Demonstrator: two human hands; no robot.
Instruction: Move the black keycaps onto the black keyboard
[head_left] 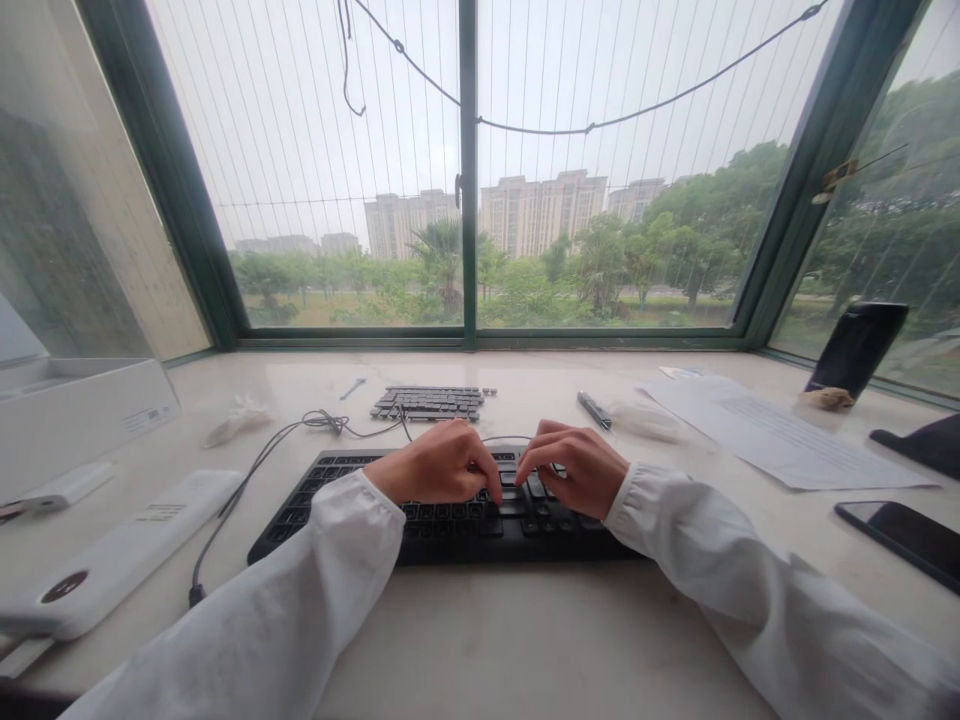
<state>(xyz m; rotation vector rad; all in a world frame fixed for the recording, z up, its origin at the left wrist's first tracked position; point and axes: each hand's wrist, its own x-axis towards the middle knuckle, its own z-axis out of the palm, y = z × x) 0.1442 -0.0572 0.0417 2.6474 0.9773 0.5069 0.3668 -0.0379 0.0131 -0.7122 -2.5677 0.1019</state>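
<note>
A black keyboard [315, 500] lies on the pale stone sill in front of me, its cable [262, 460] looping off to the left. Both hands rest over its middle rows. My left hand [439, 465] is curled, thumb and forefinger pressed down among the keys. My right hand [581, 468] is curled the same way, close beside it, fingertips on the keys. Whatever either pinch holds is hidden. Beyond the keyboard lies a flat block of dark keycaps [427, 402].
On the left are a white box [75, 410], a long white case [120, 555] and a crumpled tissue [236, 420]. To the right lie a dark pen-like tool [594, 410], printed paper [780, 435], a phone [904, 535] and an upright black device [859, 345]. A window stands behind.
</note>
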